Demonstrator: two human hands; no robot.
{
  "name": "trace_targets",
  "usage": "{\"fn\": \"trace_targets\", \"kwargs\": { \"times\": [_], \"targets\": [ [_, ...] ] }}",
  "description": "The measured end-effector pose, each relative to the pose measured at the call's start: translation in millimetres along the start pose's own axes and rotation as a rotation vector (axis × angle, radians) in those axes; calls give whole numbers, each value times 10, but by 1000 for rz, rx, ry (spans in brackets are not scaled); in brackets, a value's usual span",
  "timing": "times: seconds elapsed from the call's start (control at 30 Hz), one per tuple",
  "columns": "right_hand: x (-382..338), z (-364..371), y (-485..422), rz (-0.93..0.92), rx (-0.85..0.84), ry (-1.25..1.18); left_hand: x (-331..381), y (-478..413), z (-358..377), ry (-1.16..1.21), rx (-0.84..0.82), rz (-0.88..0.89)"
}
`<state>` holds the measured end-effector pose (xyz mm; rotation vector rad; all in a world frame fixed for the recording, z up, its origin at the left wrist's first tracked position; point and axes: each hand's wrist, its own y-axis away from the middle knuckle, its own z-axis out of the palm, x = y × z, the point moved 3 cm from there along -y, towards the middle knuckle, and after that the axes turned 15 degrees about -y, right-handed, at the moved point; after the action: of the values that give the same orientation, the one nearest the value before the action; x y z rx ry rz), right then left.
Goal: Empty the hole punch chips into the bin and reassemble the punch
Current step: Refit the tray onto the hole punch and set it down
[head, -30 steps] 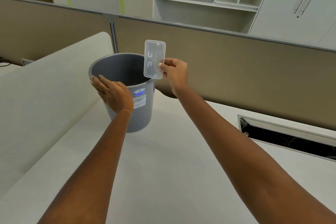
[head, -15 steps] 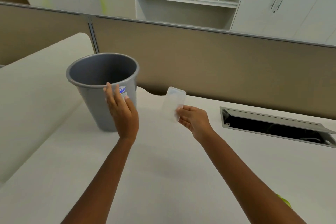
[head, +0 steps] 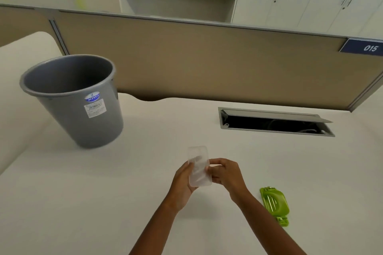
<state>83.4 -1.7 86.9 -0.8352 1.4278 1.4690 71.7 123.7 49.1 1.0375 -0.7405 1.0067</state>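
On bin (head: 70, 97): "JOYO" sticker (head: 92, 97).

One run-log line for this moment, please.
phase: reassembly pending | both hands: left hand, right hand hold clear chip tray | green punch: on desk, untouched | grey bin: upright

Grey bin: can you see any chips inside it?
Inside the grey plastic bin only bare inner wall shows. Its near wall and rim hide the bottom, so chips cannot be confirmed.

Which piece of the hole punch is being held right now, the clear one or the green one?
The clear chip tray, gripped between the left hand and right hand. The green punch body lies untouched on the desk.
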Motion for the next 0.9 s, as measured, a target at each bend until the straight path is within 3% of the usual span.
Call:
{"fn": "trace_targets", "kwargs": {
  "times": [0.27,0.47,0.57,0.7,0.9],
  "targets": [
    [359,-566,103,63,74,78,-439,81,409,164,-13,-173],
    [268,-1093,217,-273,310,481,-520,126,537,323,-25,-276],
    [244,-1409,253,-319,413,590,-568,122,563,359,-71,-291],
    [340,-1732,241,-233,511,599,-640,95,597,396,-118,-276],
    [560,-1925,168,-14,481,411,-685,91,667,379,-111,-261]
  ]
}}
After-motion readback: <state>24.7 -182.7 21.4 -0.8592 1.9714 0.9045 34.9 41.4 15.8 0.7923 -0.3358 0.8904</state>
